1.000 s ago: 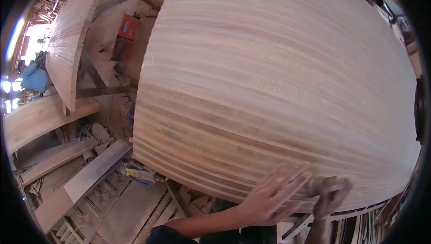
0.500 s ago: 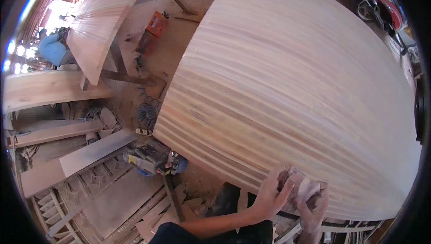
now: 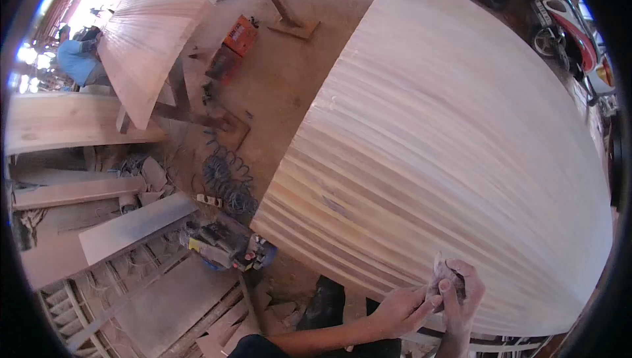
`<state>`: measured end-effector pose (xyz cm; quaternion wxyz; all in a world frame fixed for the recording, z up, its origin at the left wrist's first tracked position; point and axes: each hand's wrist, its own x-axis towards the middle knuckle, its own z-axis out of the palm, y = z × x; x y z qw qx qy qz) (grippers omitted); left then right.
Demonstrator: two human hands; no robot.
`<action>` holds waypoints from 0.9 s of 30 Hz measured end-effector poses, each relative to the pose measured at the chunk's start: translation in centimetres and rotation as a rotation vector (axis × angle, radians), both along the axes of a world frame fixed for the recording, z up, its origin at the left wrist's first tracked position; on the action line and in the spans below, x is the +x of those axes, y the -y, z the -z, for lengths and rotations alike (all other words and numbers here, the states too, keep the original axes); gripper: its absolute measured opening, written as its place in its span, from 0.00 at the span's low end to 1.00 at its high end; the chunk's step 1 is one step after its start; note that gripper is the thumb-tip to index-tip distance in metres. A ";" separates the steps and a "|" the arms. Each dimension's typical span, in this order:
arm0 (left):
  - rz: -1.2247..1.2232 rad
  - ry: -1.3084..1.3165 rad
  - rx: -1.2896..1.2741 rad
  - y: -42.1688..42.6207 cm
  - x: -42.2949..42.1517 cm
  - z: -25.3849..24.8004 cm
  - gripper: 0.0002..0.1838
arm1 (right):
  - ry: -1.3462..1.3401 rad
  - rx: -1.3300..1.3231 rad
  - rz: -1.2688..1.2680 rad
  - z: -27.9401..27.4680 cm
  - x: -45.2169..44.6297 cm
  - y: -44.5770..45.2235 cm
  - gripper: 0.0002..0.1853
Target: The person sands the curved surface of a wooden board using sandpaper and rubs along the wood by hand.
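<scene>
A large, slightly curved panel of pale and brown wood strips [image 3: 421,134] spreads out in front of me. Over its near edge, my right hand [image 3: 466,292] is closed round a crumpled, dusty sheet [image 3: 439,271]; whether it is sandpaper or cloth I cannot tell. My left hand [image 3: 403,310] meets it from the left, fingers bent and pinching the sheet's lower part. Some of the sheet is hidden behind the fingers.
A compressor-like machine [image 3: 227,243] stands left of the panel, near a coiled blue hose [image 3: 224,174]. Planks [image 3: 138,226] lie at left. Beyond are an orange box [image 3: 241,34], another striped panel [image 3: 148,35], a person in blue [image 3: 76,62] and a motorbike [image 3: 573,35].
My hands have drawn closer together, and the sheet between them is now folded smaller and more upright. The view has shifted, so the panel sits farther right and lower.
</scene>
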<state>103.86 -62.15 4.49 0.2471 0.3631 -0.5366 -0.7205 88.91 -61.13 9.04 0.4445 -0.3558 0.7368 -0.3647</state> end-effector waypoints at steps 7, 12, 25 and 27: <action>-0.029 0.414 -0.227 10.9 8.1 -1.7 0.20 | -0.158 -0.063 -0.190 -0.2 6.3 7.5 0.18; -0.143 0.225 -0.241 14.6 11.4 -0.7 0.20 | -0.301 -0.354 -0.278 1.0 10.7 13.6 0.24; 0.088 0.316 -0.321 19.7 12.8 0.9 0.12 | 0.744 0.315 0.033 -2.2 13.0 17.4 0.20; 0.091 0.366 -0.351 20.1 13.3 1.1 0.11 | -0.034 0.154 -0.132 -3.7 14.8 21.2 0.20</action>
